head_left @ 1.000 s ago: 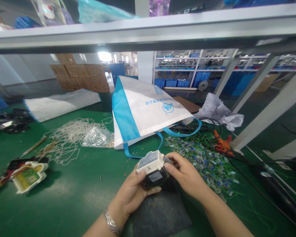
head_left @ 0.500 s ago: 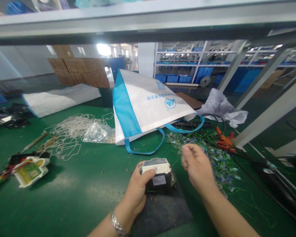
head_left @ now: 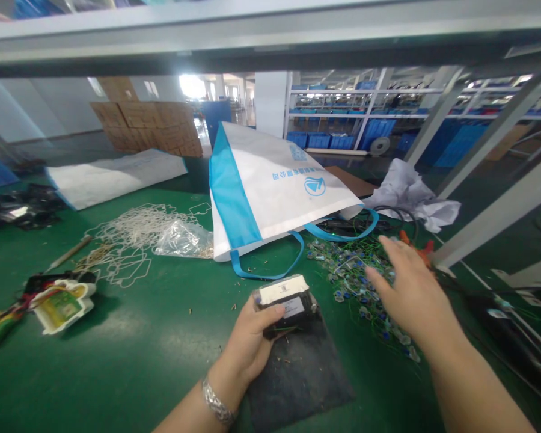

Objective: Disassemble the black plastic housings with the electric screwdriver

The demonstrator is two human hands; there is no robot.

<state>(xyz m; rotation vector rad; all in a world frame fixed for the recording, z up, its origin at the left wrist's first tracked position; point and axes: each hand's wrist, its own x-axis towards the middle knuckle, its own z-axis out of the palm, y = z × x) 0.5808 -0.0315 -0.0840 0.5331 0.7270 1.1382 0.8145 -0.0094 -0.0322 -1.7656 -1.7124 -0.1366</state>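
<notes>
My left hand (head_left: pixel 251 344) grips a small black box with a white labelled top (head_left: pixel 287 300), holding it just above a dark mat (head_left: pixel 300 382) on the green table. My right hand (head_left: pixel 410 292) hovers with its fingers stretched out over a heap of small blue tags on green wires (head_left: pixel 358 276). Nothing is in that hand. A metal bracelet sits on my left wrist.
A white and blue bag (head_left: pixel 270 186) lies behind the box. White cord netting (head_left: pixel 130 237) and a clear plastic bag (head_left: pixel 180 240) are to the left. An opened white device (head_left: pixel 61 304) lies at the far left. Orange pliers (head_left: pixel 421 249), black cables and crumpled paper (head_left: pixel 410 195) are at the right.
My right hand left the box, moved right and opened over the tag heap. My left hand kept hold of the box, lifting and tilting it slightly.
</notes>
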